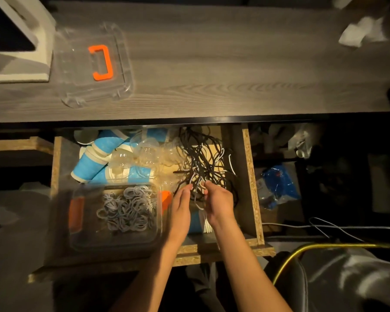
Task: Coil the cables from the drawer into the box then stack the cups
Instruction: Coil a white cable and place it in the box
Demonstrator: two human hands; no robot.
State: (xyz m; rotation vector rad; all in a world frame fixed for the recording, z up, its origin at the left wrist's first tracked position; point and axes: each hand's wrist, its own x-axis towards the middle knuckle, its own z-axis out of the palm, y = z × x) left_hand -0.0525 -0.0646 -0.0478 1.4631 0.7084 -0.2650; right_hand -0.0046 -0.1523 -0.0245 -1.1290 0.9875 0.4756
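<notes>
An open wooden drawer (252, 176) holds a tangle of black and white cables (200, 161) at its right. Blue-and-white paper cups (92, 163) and clear plastic cups (144, 154) lie jumbled at its back left. A clear box (81, 239) with orange clips sits at the front left and holds several coiled grey cables (126, 208). My left hand (181, 206) and my right hand (218, 201) meet at the near end of the tangle, fingers pinching cable strands that run between them.
The box's clear lid (77, 70) with an orange handle (100, 63) lies on the grey desk top (212, 75). A white stand (32, 52) is at the back left. Loose cables (324, 228), a blue bag (277, 188) and a chair (347, 278) are at the right.
</notes>
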